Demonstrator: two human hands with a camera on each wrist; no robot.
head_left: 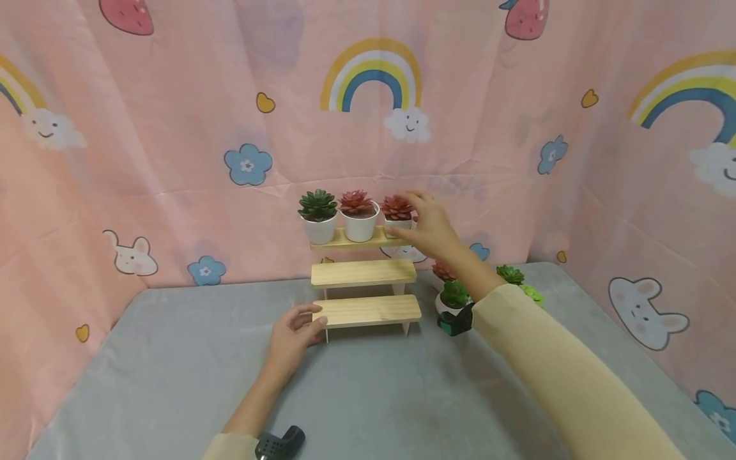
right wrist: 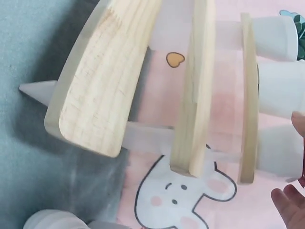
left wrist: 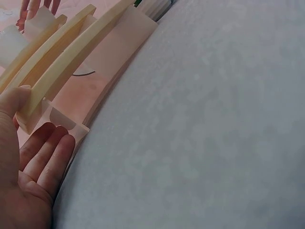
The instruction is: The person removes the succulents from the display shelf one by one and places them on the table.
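A three-step wooden display stand (head_left: 368, 310) with pale, translucent supports is on the grey tabletop. My left hand (head_left: 291, 335) pinches the left end of its lowest step; the other fingers (left wrist: 50, 160) extend below the board beside the support. Three white-potted artificial succulents line the top step: a green one (head_left: 318, 216), a middle red one (head_left: 358, 215) and a right-hand red one (head_left: 398, 214). Around that right-hand pot, my right hand (head_left: 431, 223) is spread, thumb by the pot's front, fingers beside the leaves. In the right wrist view its fingertips (right wrist: 287, 205) stand apart from the pot (right wrist: 280, 151).
Right of the stand, partly behind my right forearm, are more potted succulents: a red one (head_left: 444, 271), a green one (head_left: 454, 295), a dark green one (head_left: 510, 275) and a bright green one (head_left: 533, 294). A pink printed cloth (head_left: 190, 128) hangs behind the table (head_left: 190, 358).
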